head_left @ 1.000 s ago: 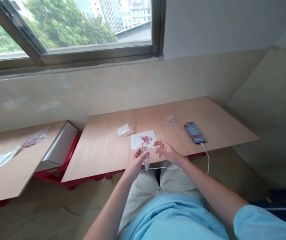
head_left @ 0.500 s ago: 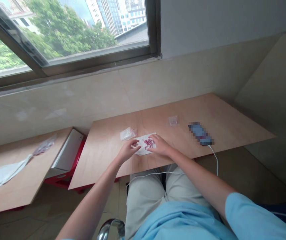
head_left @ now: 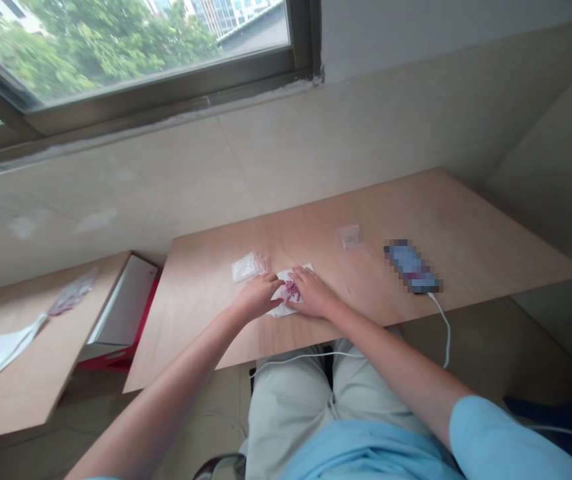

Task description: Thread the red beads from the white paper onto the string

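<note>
Left hand [head_left: 257,297] and right hand [head_left: 313,295] lay half-open on the tissue [head_left: 279,309], either side of the pink beads [head_left: 292,290] on the bench [head_left: 446,227]; a careless shift could scatter beads.

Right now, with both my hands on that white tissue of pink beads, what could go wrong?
The pink beads look loose on a flat white tissue with no rim, so pressure from the left hand or right hand could squeeze some out. Any strays could roll across the plywood table and possibly drop off its near edge, which isn't far from the hands.
</note>
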The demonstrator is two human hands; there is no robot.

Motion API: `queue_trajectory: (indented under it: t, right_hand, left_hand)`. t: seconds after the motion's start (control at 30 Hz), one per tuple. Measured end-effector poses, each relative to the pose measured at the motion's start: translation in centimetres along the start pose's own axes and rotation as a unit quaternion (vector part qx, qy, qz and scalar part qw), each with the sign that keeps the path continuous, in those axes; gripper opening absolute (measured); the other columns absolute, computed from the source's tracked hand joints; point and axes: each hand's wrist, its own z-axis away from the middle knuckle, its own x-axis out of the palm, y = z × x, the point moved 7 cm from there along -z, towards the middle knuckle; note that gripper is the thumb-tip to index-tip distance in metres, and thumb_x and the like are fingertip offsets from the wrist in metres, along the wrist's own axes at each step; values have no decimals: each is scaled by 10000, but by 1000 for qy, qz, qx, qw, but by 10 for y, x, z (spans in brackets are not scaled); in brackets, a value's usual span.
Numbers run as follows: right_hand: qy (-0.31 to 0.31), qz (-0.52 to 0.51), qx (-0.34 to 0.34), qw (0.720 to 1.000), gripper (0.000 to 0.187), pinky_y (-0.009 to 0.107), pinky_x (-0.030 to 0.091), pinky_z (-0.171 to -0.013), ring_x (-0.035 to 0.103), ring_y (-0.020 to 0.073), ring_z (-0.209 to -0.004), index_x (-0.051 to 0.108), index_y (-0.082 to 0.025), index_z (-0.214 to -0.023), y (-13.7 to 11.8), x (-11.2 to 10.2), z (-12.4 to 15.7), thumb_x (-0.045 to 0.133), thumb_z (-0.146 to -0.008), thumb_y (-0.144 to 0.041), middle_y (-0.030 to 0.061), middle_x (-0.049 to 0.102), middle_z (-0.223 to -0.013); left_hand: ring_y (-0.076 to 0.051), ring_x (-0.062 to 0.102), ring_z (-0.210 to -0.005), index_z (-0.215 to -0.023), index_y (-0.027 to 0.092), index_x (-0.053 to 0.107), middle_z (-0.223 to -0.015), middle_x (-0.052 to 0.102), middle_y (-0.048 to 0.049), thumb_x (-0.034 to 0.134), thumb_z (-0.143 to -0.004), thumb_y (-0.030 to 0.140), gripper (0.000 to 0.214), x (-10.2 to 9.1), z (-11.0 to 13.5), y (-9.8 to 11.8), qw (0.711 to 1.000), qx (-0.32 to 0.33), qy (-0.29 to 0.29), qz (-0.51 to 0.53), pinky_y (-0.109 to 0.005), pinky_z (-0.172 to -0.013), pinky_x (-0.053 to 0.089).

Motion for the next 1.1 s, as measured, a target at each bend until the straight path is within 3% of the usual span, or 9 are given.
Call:
queue_trajectory:
  t: [0.17, 0.27, 0.33, 0.43, 0.53, 0.63, 0.8, 0.97, 1.1]
  right_hand:
    - [-7, -2, -1, 1000, 778, 519, 179, -1226, 286, 335, -1478, 422, -127, -1467, 1, 0, -1, 672, -845, -521, 207, 376, -1552]
    - [-9, -17, 3, 1000, 814, 521, 181, -1224, 288, 338, -1475, 402, -140, -1482, 2, -1, -1, 701, -821, -510, 207, 375, -1551]
    - [-10, -26, 6, 1000, 828, 518, 185, -1222, 289, 338, -1473, 401, -149, -1484, 4, -1, -1, 718, -807, -506, 204, 376, -1551]
    - [-8, -33, 10, 999, 828, 508, 190, -1223, 296, 334, -1468, 417, -154, -1477, 6, -1, -1, 729, -797, -509, 196, 381, -1548]
    - [-6, -33, 13, 999, 821, 492, 214, -1219, 315, 329, -1458, 436, -151, -1466, 7, -2, 0, 733, -792, -513, 193, 389, -1541]
    - [-2, -37, 12, 999, 796, 489, 235, -1211, 330, 328, -1447, 461, -154, -1448, 6, -4, 0, 737, -791, -506, 194, 390, -1539]
    - [4, -43, 13, 999, 731, 518, 259, -1195, 348, 340, -1434, 519, -171, -1393, 1, -6, 0, 756, -777, -486, 193, 414, -1517]
    - [17, -40, 15, 999, 713, 528, 294, -1176, 369, 343, -1419, 533, -193, -1375, -3, -8, -2, 774, -764, -471, 182, 428, -1504]
    - [21, -34, 13, 999, 696, 515, 293, -1181, 382, 342, -1408, 543, -189, -1363, -5, -10, -4, 768, -773, -483, 182, 435, -1495]
  left_hand:
    - [-319, 614, -1014, -1097, 225, 717, -1048, 671, -122, 725, -784, 318, 327, -7, -3, -1, 1000, -9, 8, 28, -437, -936, 434]
    - [-290, 635, -978, -1150, 212, 704, -1058, 692, -111, 681, -842, 425, 375, -21, -1, -14, 990, -71, 20, 120, -416, -893, 465]
    - [-271, 647, -979, -1149, 200, 701, -1066, 706, -104, 622, -885, 494, 403, -28, 2, -25, 964, -121, 21, 236, -397, -877, 487]
    - [-260, 653, -1030, -1176, 163, 680, -1125, 706, -123, 542, -924, 550, 482, -41, 8, -43, 891, -171, 51, 417, -399, -918, 502]
    - [-259, 659, -1036, -1231, 123, 643, -1162, 695, -156, 520, -931, 566, 550, -56, 16, -69, 846, -209, 99, 480, -424, -947, 506]
    - [-257, 649, -1058, -1238, 120, 630, -1179, 693, -156, 518, -930, 563, 551, -72, 19, -97, 865, -218, 136, 432, -436, -984, 489]
    - [-281, 605, -1147, -1301, 147, 594, -1195, 683, -145, 502, -939, 529, 533, -85, 15, -130, 934, -206, 212, 201, -472, -1043, 442]
    - [-271, 512, -1313, -1367, 194, 565, -1406, 562, -119, 427, -972, 405, 469, -41, -1, -135, 972, -143, 174, 72, -474, -1142, 362]
    - [-283, 430, -1400, -1462, 149, 467, -1504, 477, -147, 393, -968, 342, 535, -3, 2, -145, 969, -165, 179, 31, -488, -1186, 306]
